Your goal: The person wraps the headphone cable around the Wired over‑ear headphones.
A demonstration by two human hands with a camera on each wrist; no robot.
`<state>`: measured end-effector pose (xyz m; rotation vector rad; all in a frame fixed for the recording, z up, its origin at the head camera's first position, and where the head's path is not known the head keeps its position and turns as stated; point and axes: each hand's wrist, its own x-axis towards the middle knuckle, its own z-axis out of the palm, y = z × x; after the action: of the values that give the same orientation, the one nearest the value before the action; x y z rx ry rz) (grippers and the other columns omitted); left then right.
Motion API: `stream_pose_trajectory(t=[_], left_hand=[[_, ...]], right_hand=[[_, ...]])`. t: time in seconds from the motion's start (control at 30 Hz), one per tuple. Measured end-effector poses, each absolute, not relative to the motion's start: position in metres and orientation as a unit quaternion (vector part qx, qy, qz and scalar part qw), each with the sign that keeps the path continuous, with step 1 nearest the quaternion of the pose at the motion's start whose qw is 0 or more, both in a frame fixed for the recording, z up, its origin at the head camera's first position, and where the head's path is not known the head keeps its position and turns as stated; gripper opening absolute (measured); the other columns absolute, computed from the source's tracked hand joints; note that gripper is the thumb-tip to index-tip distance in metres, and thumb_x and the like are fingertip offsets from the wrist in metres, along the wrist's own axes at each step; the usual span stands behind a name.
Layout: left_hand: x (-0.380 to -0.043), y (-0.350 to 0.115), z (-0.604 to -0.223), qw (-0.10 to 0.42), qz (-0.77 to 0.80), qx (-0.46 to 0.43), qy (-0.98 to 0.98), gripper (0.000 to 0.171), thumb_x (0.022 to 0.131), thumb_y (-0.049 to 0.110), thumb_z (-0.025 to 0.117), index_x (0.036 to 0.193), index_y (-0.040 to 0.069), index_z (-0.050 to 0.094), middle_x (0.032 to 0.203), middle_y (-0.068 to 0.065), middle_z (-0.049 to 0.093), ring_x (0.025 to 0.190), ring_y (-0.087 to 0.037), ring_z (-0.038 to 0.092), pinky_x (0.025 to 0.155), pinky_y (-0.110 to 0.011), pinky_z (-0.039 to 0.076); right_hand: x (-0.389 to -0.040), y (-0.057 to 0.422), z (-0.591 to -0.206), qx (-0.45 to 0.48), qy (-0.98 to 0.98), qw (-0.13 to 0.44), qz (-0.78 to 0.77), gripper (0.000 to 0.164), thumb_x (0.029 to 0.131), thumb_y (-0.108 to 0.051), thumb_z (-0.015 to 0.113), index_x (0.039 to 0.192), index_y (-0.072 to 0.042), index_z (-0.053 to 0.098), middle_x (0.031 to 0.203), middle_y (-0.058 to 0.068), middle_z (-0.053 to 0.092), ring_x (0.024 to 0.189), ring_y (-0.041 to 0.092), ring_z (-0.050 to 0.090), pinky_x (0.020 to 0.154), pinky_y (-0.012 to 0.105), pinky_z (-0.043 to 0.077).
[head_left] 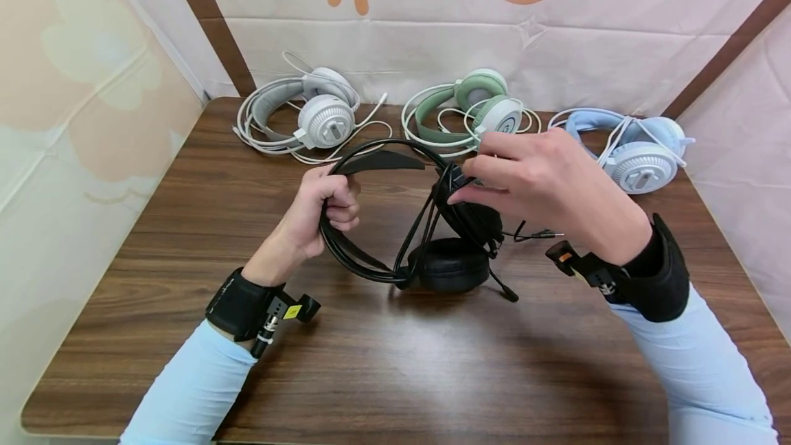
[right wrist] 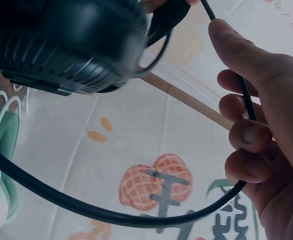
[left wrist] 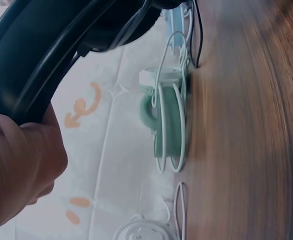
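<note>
A black over-ear headset [head_left: 448,266] is tilted on its side over the table, its ear cups to the right and its thin microphone boom pointing down. My left hand [head_left: 327,208] grips the headband at its left end, fingers curled round it. Black cable runs in loops along the headband and across its opening. Above the upper ear cup, my right hand [head_left: 546,180] holds a stretch of the black cable [right wrist: 136,220]. In the right wrist view the cable passes through the curled fingers and sags in a wide arc below the ear cup.
Along the back of the wooden table [head_left: 395,362] lie a white headset [head_left: 327,121], a green headset [head_left: 497,115] and a light blue headset [head_left: 643,167], each with its cable wound about it. Patterned cloth walls [head_left: 395,53] stand behind and at both sides.
</note>
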<state>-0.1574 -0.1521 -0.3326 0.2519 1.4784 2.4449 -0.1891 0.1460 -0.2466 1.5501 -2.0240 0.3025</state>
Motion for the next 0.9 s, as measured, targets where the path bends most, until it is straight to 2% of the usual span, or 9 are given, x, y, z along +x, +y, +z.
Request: stream_pose_trajectory(t=[0.13, 0.33, 0.43, 0.9], left_hand=[[-0.155, -0.153, -0.332, 0.172, 0.846, 0.131, 0.487, 0.020, 0.071, -0.003, 0.037, 0.067, 0.016, 0.032, 0.060, 0.003, 0.018, 0.050, -0.009, 0.012, 0.049, -0.022, 0.008], [-0.152, -0.160, -0.334, 0.232, 0.852, 0.237, 0.405, 0.019, 0.069, -0.006, 0.027, 0.071, 0.011, 0.021, 0.063, 0.000, 0.014, 0.050, -0.010, 0.010, 0.046, -0.023, 0.004], [-0.151, -0.162, -0.334, 0.249, 0.852, 0.264, 0.377, 0.021, 0.068, -0.008, 0.024, 0.072, 0.011, 0.018, 0.063, 0.000, 0.014, 0.049, -0.010, 0.010, 0.045, -0.022, 0.005], [-0.150, -0.163, -0.339, 0.266, 0.853, 0.286, 0.346, 0.020, 0.065, -0.009, 0.019, 0.072, 0.010, 0.020, 0.063, 0.000, 0.017, 0.049, -0.011, 0.010, 0.044, -0.024, 0.006]], right_hand=[[-0.202, 0.141, -0.250, 0.591, -0.750, 0.255, 0.152, 0.015, 0.086, -0.023, 0.082, 0.092, -0.014, 0.072, 0.080, -0.002, 0.057, 0.060, 0.004, 0.050, 0.055, 0.024, 0.045], [-0.219, 0.142, -0.257, 0.603, -0.729, 0.172, 0.274, 0.016, 0.081, -0.005, 0.083, 0.095, -0.011, 0.078, 0.084, -0.003, 0.068, 0.066, -0.001, 0.053, 0.059, 0.014, 0.040], [-0.222, 0.145, -0.256, 0.595, -0.727, 0.139, 0.313, 0.018, 0.080, -0.001, 0.083, 0.094, -0.012, 0.079, 0.085, -0.004, 0.071, 0.069, -0.004, 0.054, 0.060, 0.012, 0.039], [-0.243, 0.168, -0.262, 0.527, -0.764, 0.116, 0.353, 0.020, 0.082, 0.007, 0.078, 0.094, -0.008, 0.080, 0.090, -0.001, 0.076, 0.078, -0.001, 0.062, 0.065, 0.012, 0.043]])
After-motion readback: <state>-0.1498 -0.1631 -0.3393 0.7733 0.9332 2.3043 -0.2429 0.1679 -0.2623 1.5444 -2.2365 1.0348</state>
